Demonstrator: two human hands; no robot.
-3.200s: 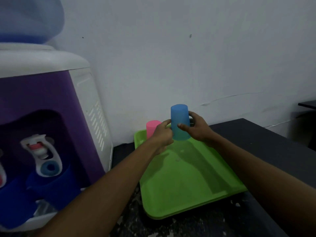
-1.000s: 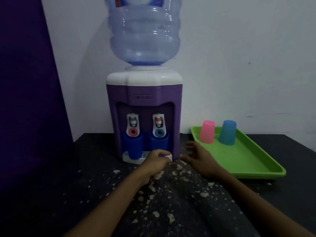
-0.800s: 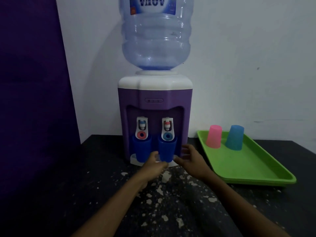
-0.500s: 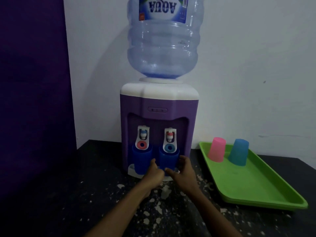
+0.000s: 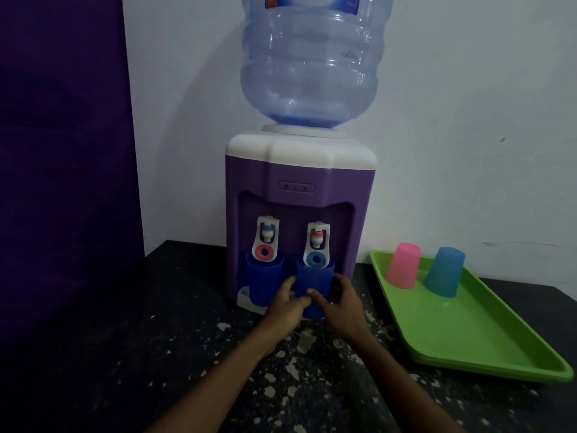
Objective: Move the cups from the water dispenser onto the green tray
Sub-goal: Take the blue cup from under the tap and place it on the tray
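A purple wall panel (image 5: pixel 62 151) fills the far left, and next to it a purple-and-white water dispenser (image 5: pixel 299 195) stands on the dark speckled counter (image 5: pixel 156 354) with a big clear water bottle (image 5: pixel 310 60) upended on top. Under its left tap a dark blue cup (image 5: pixel 260 278) stands upright on the drip ledge, untouched. Under the right tap a second dark blue cup (image 5: pixel 314 281) stands upright too, and both hands are wrapped around it: the left hand (image 5: pixel 285 304) grasps its left side, the right hand (image 5: pixel 342 303) its right side, thumbs meeting across the front. To the right of the dispenser, just beside it, the green tray (image 5: pixel 487 348) lies on the counter. At its far end a pink cup (image 5: pixel 402 265) and a light blue cup (image 5: pixel 445 271) sit upside down, side by side and apart.
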